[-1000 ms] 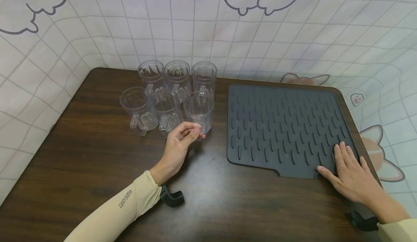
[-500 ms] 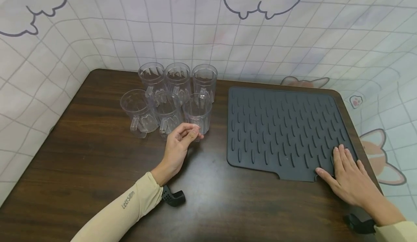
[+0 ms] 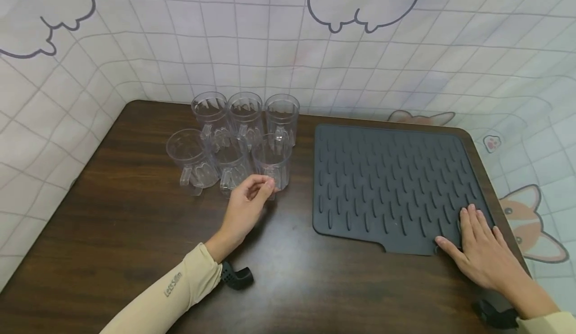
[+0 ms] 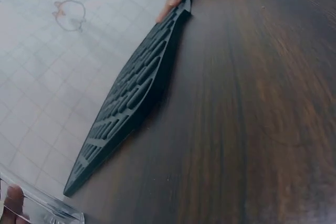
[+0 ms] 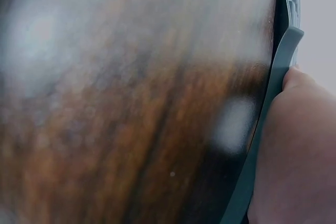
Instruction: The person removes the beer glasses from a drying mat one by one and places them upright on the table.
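Clear plastic mugs with handles stand upright in two rows. My left hand [image 3: 245, 204] pinches the handle of the front-right mug [image 3: 272, 156], thumb against the bent fingers; most of that handle is hidden. Close on its left is the front-middle mug [image 3: 228, 154]. In the left wrist view, the held mug [image 4: 44, 203] and a few fingertips show only at the lower left corner. My right hand [image 3: 488, 254] rests flat, fingers extended, on the near right corner of a dark grey ridged mat [image 3: 387, 179]. The right wrist view shows that hand [image 5: 296, 156] along the mat's edge.
The front-left mug [image 3: 186, 149] and three back-row mugs, among them the back-right mug [image 3: 282, 111], stand near the far edge of the brown wooden table [image 3: 112, 234]. A patterned cloth wall [image 3: 279, 39] rises behind and at both sides.
The head view has tilted, so everything sits slightly lower in it. The front-right mug and the left hand have shifted slightly left. The right hand stays on the mat.
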Demonstrator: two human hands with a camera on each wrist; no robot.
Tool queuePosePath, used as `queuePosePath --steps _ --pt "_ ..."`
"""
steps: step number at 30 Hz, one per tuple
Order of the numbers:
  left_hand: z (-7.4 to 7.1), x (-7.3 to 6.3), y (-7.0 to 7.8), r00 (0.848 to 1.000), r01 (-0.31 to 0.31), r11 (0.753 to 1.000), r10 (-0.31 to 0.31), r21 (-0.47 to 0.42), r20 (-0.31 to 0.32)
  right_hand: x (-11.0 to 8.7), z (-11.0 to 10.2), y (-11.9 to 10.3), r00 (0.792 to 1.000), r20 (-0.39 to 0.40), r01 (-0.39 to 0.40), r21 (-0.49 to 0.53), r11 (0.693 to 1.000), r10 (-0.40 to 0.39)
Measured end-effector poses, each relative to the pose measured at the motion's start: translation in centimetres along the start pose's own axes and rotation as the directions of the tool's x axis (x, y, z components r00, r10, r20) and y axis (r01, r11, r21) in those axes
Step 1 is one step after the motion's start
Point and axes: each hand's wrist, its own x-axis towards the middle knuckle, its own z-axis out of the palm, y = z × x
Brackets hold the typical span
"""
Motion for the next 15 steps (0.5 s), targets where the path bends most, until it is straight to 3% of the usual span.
queuePosePath --steps 10,13,15 --pt "-1.5 -2.3 0.0 0.999 -0.01 0.985 0.004 0.17 0.038 0.2 -0.2 0.2 1.0 -0.004 0.009 -0.015 1.0 -0.009" --pt "-2.2 -3.4 0.2 0.997 -0.072 0.957 0.062 0.281 0.046 0.1 -0.1 0.2 1.0 -0.009 0.02 -0.013 1.0 -0.02" --pt "-2.7 -4.2 0.3 0.984 -0.177 0.905 0.161 0.387 0.073 0.0 -0.1 0.2 1.0 -0.014 0.027 -0.013 1.0 -0.027"
